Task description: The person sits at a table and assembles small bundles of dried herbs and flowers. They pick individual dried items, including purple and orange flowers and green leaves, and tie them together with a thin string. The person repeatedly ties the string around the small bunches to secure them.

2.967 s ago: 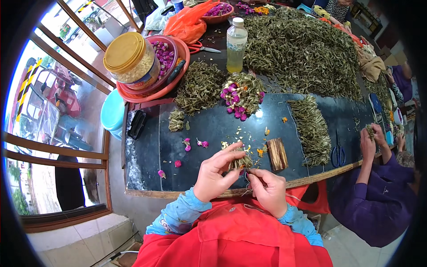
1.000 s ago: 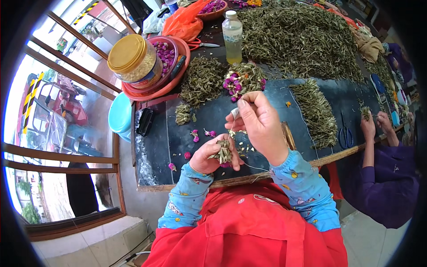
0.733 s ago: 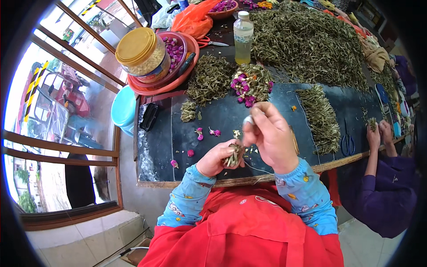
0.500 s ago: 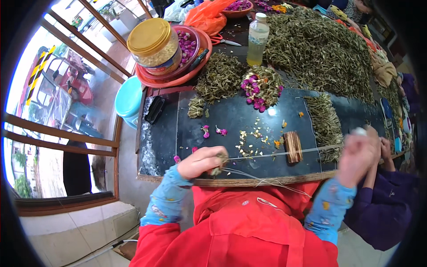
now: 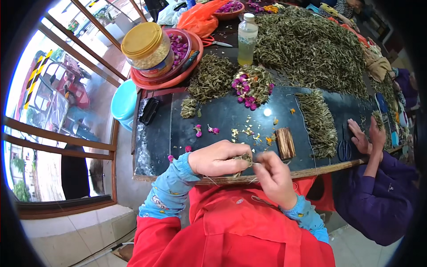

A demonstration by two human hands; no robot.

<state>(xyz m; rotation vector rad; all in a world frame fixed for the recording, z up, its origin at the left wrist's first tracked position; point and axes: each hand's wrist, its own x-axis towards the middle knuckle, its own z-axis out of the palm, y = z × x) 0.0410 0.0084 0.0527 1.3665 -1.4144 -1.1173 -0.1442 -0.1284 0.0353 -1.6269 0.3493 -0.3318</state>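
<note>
Near the table's front edge, my left hand [image 5: 218, 159] is closed round a small bundle of dried leaves [image 5: 241, 163], which shows between thumb and fingers. My right hand [image 5: 275, 179] is right beside it, thumb and fingertips pinched on a thin pale string at the bundle. Most of the string is hidden by the fingers. Behind my right hand lies a short brown striped wooden block [image 5: 285, 143]. Loose petals [image 5: 249, 131] and several purple dried flower heads [image 5: 213, 130] are scattered on the dark tabletop.
Right of the block lies a flat row of dried leaves [image 5: 318, 124], then dark scissors [image 5: 344, 149] and a co-worker's hands [image 5: 371, 138]. Behind are a flower-covered bundle [image 5: 253, 86], a bottle [image 5: 247, 40], a large leaf heap [image 5: 311, 53] and red basins [image 5: 191, 66] holding a yellow-lidded jar [image 5: 147, 49].
My right hand has come back from far right to beside the left, and the string is no longer stretched across the table. The left hand has moved slightly right, still holding the bundle.
</note>
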